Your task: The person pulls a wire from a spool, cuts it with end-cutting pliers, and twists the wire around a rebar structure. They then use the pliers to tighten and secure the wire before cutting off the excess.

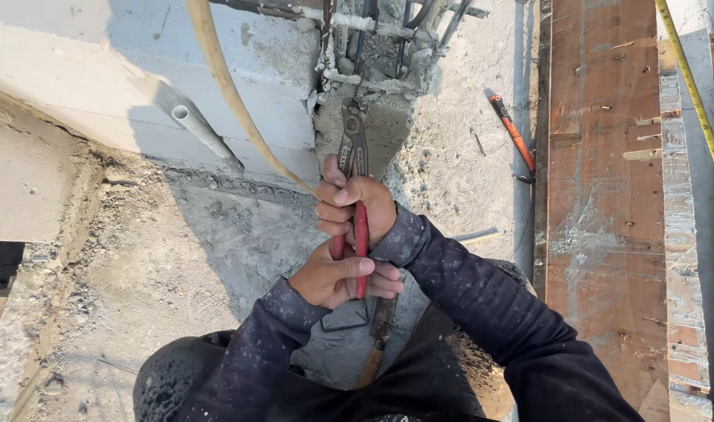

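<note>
Both my hands grip a pair of red-handled pincers [354, 144] held upright in front of me. My right hand [355, 205] wraps the handles higher up, just below the metal jaws. My left hand [335, 278] closes around the lower ends of the handles. The jaws point at the bottom of a cluster of steel bars and wire [373, 35] that rises from a rough concrete stub [384, 125]. Whether the jaws bite a wire I cannot tell. Dark, dust-speckled sleeves cover both my arms.
A pale hose [220, 74] curves down past the white block wall [138, 78], where a white pipe [201, 129] sticks out. An orange-handled tool [513, 134] lies on the gritty ground. Wooden formwork boards [599, 203] and a yellow tape [697, 101] run along the right. A rusty wooden-handled tool [376, 344] sits below my hands.
</note>
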